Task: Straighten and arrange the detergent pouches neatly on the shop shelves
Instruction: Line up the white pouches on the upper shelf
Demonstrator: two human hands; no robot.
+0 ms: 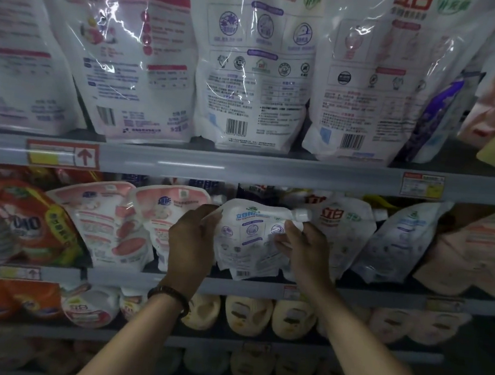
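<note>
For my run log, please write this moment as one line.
step: straightening | left hand: grips white pouch left edge | right hand: holds its right side | place: middle shelf

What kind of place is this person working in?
Most likely a shop's laundry aisle: a shelf rail carrying a price tag, rows of large detergent pouches above, and the left hand and right hand holding a white spouted pouch.

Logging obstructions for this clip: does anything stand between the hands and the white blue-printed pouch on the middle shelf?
Nothing visible does. The left hand and right hand grip the white pouch by its sides; the pink pouch just sits beside it.
</note>
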